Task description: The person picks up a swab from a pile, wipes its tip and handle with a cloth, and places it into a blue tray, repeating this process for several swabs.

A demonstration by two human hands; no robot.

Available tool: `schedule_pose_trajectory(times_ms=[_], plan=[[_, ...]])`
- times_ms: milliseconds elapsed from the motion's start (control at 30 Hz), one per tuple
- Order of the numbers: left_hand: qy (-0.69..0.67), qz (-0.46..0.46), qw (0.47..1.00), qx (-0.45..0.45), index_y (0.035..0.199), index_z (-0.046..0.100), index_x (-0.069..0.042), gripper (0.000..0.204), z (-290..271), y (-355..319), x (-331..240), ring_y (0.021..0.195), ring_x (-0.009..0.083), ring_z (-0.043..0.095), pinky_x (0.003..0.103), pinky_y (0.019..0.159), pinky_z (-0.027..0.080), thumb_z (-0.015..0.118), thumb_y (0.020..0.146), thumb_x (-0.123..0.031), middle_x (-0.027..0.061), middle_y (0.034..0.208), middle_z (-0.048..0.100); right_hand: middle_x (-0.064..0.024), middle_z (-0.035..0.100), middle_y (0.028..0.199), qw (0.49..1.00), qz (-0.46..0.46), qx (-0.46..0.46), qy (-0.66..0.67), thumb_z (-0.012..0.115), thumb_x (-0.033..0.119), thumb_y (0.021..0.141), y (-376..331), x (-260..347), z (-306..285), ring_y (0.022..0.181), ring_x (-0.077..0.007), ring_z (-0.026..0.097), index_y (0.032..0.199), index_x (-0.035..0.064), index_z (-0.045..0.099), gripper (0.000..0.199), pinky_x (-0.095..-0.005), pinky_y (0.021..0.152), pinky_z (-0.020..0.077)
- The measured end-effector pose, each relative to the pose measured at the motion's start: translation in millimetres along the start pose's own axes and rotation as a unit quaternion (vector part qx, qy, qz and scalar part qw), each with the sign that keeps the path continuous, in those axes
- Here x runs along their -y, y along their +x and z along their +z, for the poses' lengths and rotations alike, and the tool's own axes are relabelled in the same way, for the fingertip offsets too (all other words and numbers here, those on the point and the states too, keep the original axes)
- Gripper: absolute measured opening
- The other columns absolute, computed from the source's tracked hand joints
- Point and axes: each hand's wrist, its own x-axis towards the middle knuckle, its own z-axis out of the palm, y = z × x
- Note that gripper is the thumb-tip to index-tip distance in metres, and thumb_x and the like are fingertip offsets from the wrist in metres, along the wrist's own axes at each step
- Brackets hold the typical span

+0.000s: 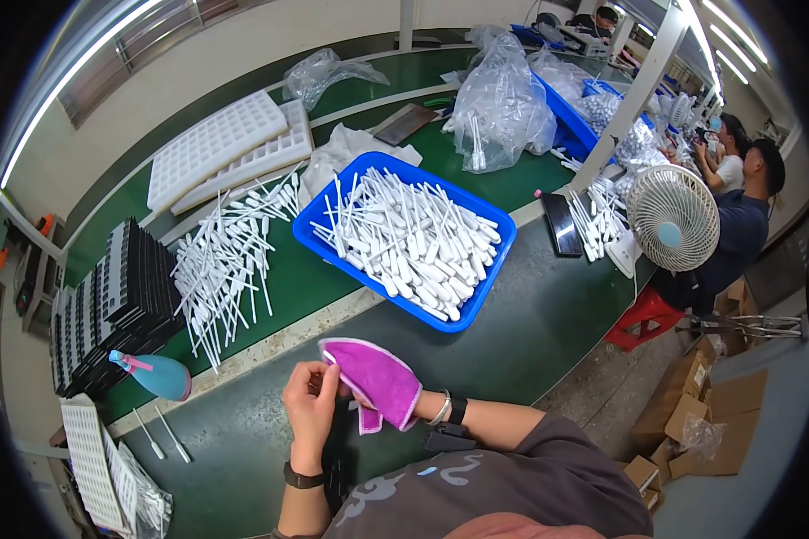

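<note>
A purple cloth (382, 377) with a white edge is draped over my right hand, whose fingers it hides. My left hand (309, 400) pinches the cloth's left corner between thumb and forefinger. Beyond both hands, a blue plastic tray (369, 282) holds a heap of white plastic sticks (422, 247) with thick rounded ends. More white sticks (220, 256) lie in a loose pile to the tray's left. Two single sticks (173, 435) rest on the green tabletop left of my left hand.
At the left stand stacked black slotted trays (117, 292) and a teal spray bottle (158, 375). White gridded trays (216, 148) lie at the back. A phone (562, 225) and a white fan (672, 218) are to the right, near a seated person (741, 216). Cardboard boxes (683, 395) are on the floor.
</note>
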Motion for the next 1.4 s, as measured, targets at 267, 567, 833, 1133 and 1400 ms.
schedule_pose_trajectory(times_ms=[267,567,833,1133,1400], plan=[[0.005,0.031,0.999,-0.025,0.078,0.061,0.001,0.015,4.6,2.2,5.2,0.060,0.0032,0.043,0.018,0.051,0.032,0.057,0.089,-0.008,-0.0039,0.069,0.051,-0.0015,0.061,0.088,0.790,-0.408,-0.022,-0.456,0.056,0.016,0.091,19.5,-19.6,-14.0,0.074,-0.0076,0.056,0.120,0.0055,0.053,0.031,-0.0245,0.066,0.0484],[-0.162,-0.128,0.972,-0.110,0.078,0.063,0.002,0.029,-21.4,6.4,16.5,0.047,0.0034,0.037,0.019,0.046,0.027,0.053,0.094,-0.020,-0.0014,0.054,0.045,-0.0015,0.062,0.096,0.993,0.035,0.114,-0.016,0.053,0.016,0.092,-13.0,27.6,-0.2,0.083,-0.0087,0.057,0.133,0.0066,0.045,0.042,-0.0254,0.071,0.0484],[-0.169,-0.032,0.966,-0.193,0.084,0.062,0.002,0.028,-10.9,11.3,5.6,0.049,0.0022,0.033,0.019,0.044,0.026,0.053,0.096,-0.023,-0.0035,0.057,0.041,0.0009,0.060,0.089,0.989,-0.078,0.096,-0.084,0.054,0.014,0.092,-2.2,12.9,2.5,0.069,-0.0050,0.053,0.138,0.0084,0.038,0.050,-0.0217,0.062,0.0450],[-0.133,-0.046,0.980,-0.139,0.084,0.062,0.001,0.030,-11.9,49.2,-3.2,0.051,0.0025,0.039,0.020,0.047,0.029,0.051,0.096,-0.024,-0.0041,0.058,0.045,0.0008,0.054,0.080,0.897,0.146,0.168,0.382,0.047,0.025,0.096,-1.6,10.5,-6.7,0.057,-0.0052,0.046,0.138,0.0043,0.034,0.049,-0.0201,0.051,0.0392],[-0.132,-0.054,0.990,0.005,0.084,0.070,-0.001,0.030,45.3,120.7,-26.7,0.051,0.0032,0.043,0.020,0.046,0.033,0.058,0.092,-0.028,-0.0038,0.059,0.052,0.0036,0.037,0.056,0.775,0.109,0.249,0.571,0.042,0.027,0.097,-0.7,35.9,-29.2,0.043,-0.0075,0.035,0.099,0.0040,0.045,0.023,-0.0221,0.047,0.0302]])
